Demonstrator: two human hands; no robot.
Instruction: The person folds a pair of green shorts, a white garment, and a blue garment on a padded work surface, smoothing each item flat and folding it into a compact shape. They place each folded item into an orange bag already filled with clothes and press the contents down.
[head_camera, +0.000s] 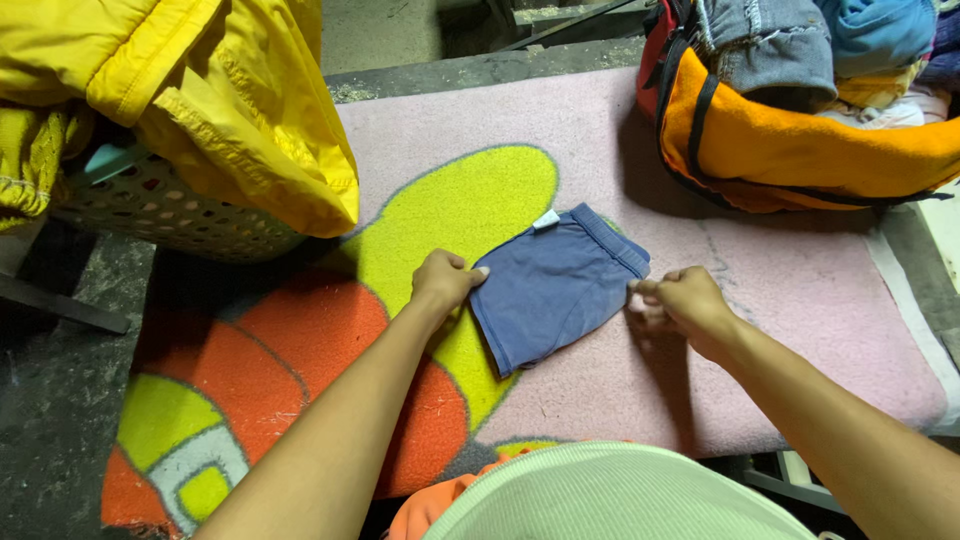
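Pinching: you hold a small blue pair of shorts (556, 288) at two opposite edges, so the cloth lies stretched flat between your hands
Left hand: your left hand (443, 283) sits at the garment's left edge, fingers curled together and clamped on the fabric, thumb on top
Right hand: your right hand (683, 301) is at the right edge, just below the waistband corner, fingertips closed on the hem in a tight pinch
Shorts: they lie in the middle of the mat, tilted, waistband toward the far right, a small white label (546, 220) showing at the far edge; the cloth looks smooth, which fits the pull from both sides
Mat: the pink rug (800, 310) with its yellow-green and orange cartoon shapes serves as the flat working surface under the garment
Far left: a perforated plastic laundry basket (170, 215) stands partly on the rug's far left corner, a yellow jacket (235, 100) draped over its rim
Far right: an orange bag (800, 150) with black straps rests on the rug, stuffed with clothes, among them grey denim (765, 45) and a blue garment (880, 30)
Near edge: your pale green ribbed top (610, 495) fills the near edge of the view
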